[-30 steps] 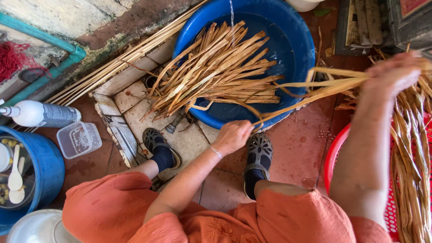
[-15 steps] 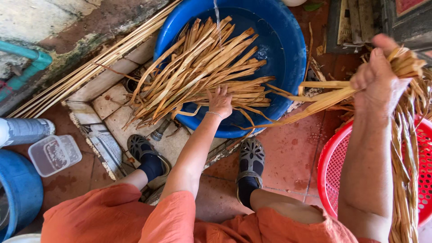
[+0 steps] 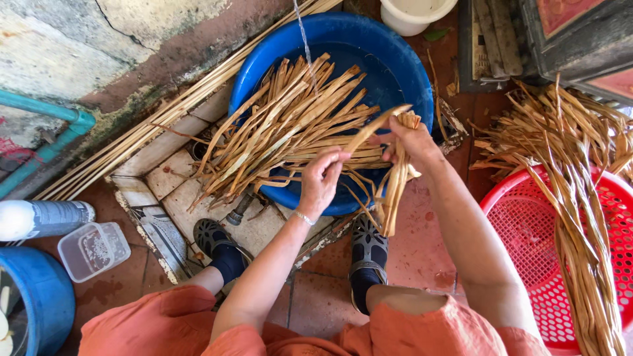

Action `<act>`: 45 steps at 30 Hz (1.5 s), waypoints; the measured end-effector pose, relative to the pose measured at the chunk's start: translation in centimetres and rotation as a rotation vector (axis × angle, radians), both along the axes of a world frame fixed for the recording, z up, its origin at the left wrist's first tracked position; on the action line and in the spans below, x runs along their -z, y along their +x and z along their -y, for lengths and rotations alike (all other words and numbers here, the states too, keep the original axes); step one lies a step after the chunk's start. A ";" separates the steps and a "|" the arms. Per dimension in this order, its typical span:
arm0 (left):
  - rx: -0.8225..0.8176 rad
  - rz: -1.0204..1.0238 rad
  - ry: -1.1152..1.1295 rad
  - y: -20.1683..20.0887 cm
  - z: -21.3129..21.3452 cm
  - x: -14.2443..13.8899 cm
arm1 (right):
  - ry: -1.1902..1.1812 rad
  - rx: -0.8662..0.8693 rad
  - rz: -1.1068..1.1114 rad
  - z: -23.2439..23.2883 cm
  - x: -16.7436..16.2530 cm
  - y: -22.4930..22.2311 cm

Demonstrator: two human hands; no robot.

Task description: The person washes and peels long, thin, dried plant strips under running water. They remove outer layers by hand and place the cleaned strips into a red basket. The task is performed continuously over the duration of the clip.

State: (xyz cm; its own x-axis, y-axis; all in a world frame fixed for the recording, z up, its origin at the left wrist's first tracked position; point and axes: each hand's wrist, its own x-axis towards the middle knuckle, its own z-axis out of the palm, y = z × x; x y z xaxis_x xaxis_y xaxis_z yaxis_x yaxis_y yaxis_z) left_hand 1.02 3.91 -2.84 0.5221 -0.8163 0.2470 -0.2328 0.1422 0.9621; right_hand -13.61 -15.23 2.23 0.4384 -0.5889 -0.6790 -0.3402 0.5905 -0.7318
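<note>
Far left: a white bottle [image 3: 39, 219] is lying on the floor beside a clear plastic box [image 3: 93, 250]; a blue bucket [image 3: 33, 306] is showing at the corner.
Wall side: long thin canes [image 3: 165, 112] are lying along the foot of the wall.
Basin: a blue basin [image 3: 369, 46] is being fed by a thin stream of water [image 3: 304, 39]; a large heap of dried strips [image 3: 283, 132] is lying across it, already placed, ends hanging over the rim.
Left hand: the left hand [image 3: 321, 181] is being held over the near rim, fingers curled onto strips in the heap.
Right hand: the right hand [image 3: 412, 142] is closed around a small bunch of strips [image 3: 395, 181], which is being held just above the basin's near edge, tails drooping.
Right side: a bigger pile of dry strips [image 3: 573, 217] is lying over a red basket [image 3: 527, 231], well apart from the basin.
Progress: judged roughly midway; much is soaking, much is waiting in the basket.
</note>
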 end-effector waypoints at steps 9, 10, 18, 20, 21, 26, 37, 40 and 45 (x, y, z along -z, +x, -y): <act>0.146 -0.304 0.228 -1.1 -3.7 1.4 | -0.186 0.251 0.603 -0.7 -1.7 -3.1; 0.196 -0.395 0.271 -1.1 -3.3 1.7 | -0.186 0.237 0.591 -1.1 -2.1 -3.0; 0.186 -0.175 0.234 -1.2 -0.3 0.8 | -0.478 0.133 0.424 -3.9 -5.0 -1.4; 0.149 0.007 0.251 0.1 -0.8 -0.7 | -0.611 -0.042 0.304 -4.0 -5.6 -1.4; 0.125 0.090 0.284 0.6 -1.3 -1.5 | -0.674 -0.131 0.241 -4.1 -5.7 -1.4; 0.026 0.515 0.024 2.9 -2.9 -5.7 | -0.911 -0.502 0.045 -4.8 -5.8 -0.9; -0.151 0.852 0.018 7.5 -2.7 -4.9 | -0.930 -0.537 0.094 -5.2 -3.7 -0.3; 0.079 0.601 0.397 5.8 -2.5 -3.0 | -0.945 -0.455 0.137 -4.8 -2.9 -0.5; 0.380 -0.602 0.276 4.8 -2.3 -2.5 | -1.082 -0.512 -0.077 -5.2 -1.9 0.7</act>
